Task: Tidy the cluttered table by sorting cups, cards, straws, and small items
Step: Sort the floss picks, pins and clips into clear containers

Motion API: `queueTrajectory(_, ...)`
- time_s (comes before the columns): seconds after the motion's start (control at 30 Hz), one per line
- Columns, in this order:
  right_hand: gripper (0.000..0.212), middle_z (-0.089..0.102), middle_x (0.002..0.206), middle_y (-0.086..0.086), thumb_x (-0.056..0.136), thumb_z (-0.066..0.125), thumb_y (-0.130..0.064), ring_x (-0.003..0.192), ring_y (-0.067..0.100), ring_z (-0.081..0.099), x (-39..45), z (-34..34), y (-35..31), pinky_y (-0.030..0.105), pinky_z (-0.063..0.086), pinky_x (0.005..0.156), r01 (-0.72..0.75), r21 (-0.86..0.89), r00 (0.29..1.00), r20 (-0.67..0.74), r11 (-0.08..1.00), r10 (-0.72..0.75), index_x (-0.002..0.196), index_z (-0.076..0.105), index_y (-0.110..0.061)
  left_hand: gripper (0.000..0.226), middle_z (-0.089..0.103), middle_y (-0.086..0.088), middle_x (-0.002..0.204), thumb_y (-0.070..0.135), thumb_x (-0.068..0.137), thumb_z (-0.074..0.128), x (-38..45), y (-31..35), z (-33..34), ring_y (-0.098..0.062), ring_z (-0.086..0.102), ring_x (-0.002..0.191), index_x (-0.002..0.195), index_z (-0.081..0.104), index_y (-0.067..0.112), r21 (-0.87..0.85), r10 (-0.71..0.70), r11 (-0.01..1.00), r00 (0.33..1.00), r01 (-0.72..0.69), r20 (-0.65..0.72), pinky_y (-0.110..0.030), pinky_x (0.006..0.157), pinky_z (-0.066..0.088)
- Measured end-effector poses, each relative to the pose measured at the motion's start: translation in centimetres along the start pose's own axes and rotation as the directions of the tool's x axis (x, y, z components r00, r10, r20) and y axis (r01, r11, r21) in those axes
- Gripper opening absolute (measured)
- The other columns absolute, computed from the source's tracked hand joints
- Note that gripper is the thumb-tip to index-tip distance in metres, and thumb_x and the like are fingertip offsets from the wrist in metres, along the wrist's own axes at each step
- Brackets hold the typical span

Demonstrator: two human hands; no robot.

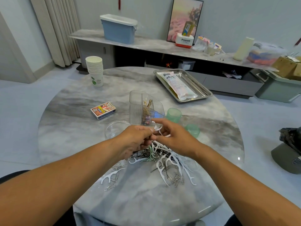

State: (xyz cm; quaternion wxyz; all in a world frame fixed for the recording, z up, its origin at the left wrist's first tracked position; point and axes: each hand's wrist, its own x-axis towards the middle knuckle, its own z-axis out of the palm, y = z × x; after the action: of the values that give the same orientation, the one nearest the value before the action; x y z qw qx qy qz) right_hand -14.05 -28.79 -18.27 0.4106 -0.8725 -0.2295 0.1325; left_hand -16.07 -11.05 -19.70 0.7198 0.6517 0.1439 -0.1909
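A heap of white floss picks (169, 159) mixed with paper clips (177, 179) and hairpins lies on the marble table (138, 198) just below my hands. My right hand (175, 137) pinches a white floss pick (157, 128) in its fingertips. My left hand (135, 139) meets it, fingers curled on a bunch of picks that hangs down from it. Right behind them stands a clear divided organiser (143, 106) holding hairpins. A stack of paper cups (95, 70) stands far left, and a card box (103, 110) lies left of the organiser.
A steel tray (202, 88) with a straw packet (177, 84) sits at the back right. A clear round dish (114, 128) is by my left hand. A green cup (174, 115) and a green lid (193, 130) lie to the right. A sideboard stands behind the table.
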Motion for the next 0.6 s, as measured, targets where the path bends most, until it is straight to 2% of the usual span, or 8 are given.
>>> queueTrajectory(0.1,0.041,0.069,0.122,-0.016,0.098,0.067,-0.032,0.108,-0.004,0.062,0.0,0.3,0.1,0.020,0.049,0.096,0.063,-0.179,0.998,0.001,0.982,-0.064,0.138,0.059,-0.038,0.014,0.068,0.002,0.067,0.021,0.098,0.064,-0.2,0.0,-0.1,-0.007,0.054,0.054,0.090,0.071,0.012,0.097,0.014,0.995,1.000,-0.015,0.009,-0.019,0.054,0.045)
queueTrajectory(0.17,0.035,0.069,0.125,-0.017,0.100,0.064,-0.029,0.112,-0.005,0.061,0.0,0.4,0.1,0.022,0.048,0.099,0.072,-0.189,0.997,0.005,0.979,-0.072,0.134,0.064,-0.038,0.014,0.068,0.002,0.069,0.020,0.097,0.066,-0.1,-0.1,-0.3,-0.007,0.055,0.056,0.085,0.071,0.013,0.166,0.021,0.986,1.000,-0.017,-0.022,-0.020,0.056,0.046)
queueTrajectory(0.3,0.031,0.065,0.128,-0.011,0.101,0.063,-0.028,0.120,0.002,0.056,0.4,0.5,0.5,0.025,0.044,0.105,0.098,-0.192,0.995,-0.011,0.977,-0.102,0.131,0.067,-0.031,0.012,0.063,0.003,0.071,0.022,0.095,0.069,-0.2,0.3,-0.5,-0.007,0.055,0.063,0.086,0.071,0.014,0.271,0.059,0.962,0.996,-0.038,-0.070,-0.020,0.056,0.046)
queueTrajectory(0.4,0.026,0.064,0.128,-0.011,0.102,0.060,-0.026,0.120,-0.001,0.057,0.6,0.6,0.3,0.021,0.046,0.103,0.045,-0.011,0.997,-0.061,0.999,-0.045,0.125,0.072,-0.024,0.017,0.064,0.004,0.064,0.022,0.096,0.068,-0.5,0.5,-0.6,-0.006,0.053,0.056,0.082,0.069,0.013,0.328,0.026,0.945,0.999,-0.011,-0.042,-0.018,0.051,0.045)
queueTrajectory(0.47,0.021,0.065,0.127,-0.014,0.103,0.057,-0.023,0.116,-0.006,0.059,0.7,0.3,-0.3,0.016,0.047,0.098,0.036,0.167,0.988,-0.156,0.985,-0.010,0.114,0.075,-0.021,0.014,0.067,0.003,0.067,0.022,0.097,0.066,-0.6,0.3,-0.5,-0.006,0.053,0.054,0.088,0.070,0.011,0.319,-0.012,0.948,0.999,0.021,-0.031,-0.019,0.052,0.045)
queueTrajectory(0.53,0.019,0.069,0.122,-0.017,0.103,0.058,-0.025,0.107,-0.008,0.062,0.9,-0.4,-0.7,0.015,0.051,0.090,0.034,0.339,0.949,-0.306,0.940,0.076,0.110,0.076,-0.025,0.013,0.070,0.001,0.074,0.021,0.099,0.064,-0.6,0.1,-0.3,-0.007,0.055,0.056,0.096,0.070,0.010,0.276,-0.036,0.960,0.999,0.046,-0.040,-0.022,0.054,0.046)
queueTrajectory(0.6,0.017,0.074,0.105,-0.010,0.098,0.065,-0.020,0.088,0.004,0.065,1.2,-1.4,-0.8,0.017,0.054,0.077,0.026,0.567,0.898,-0.376,0.823,0.231,0.111,0.076,-0.020,0.013,0.073,-0.001,0.079,0.019,0.101,0.060,-0.6,0.2,-0.3,-0.007,0.058,0.058,0.103,0.068,0.009,0.178,-0.055,0.982,0.997,0.063,-0.048,-0.022,0.056,0.048)
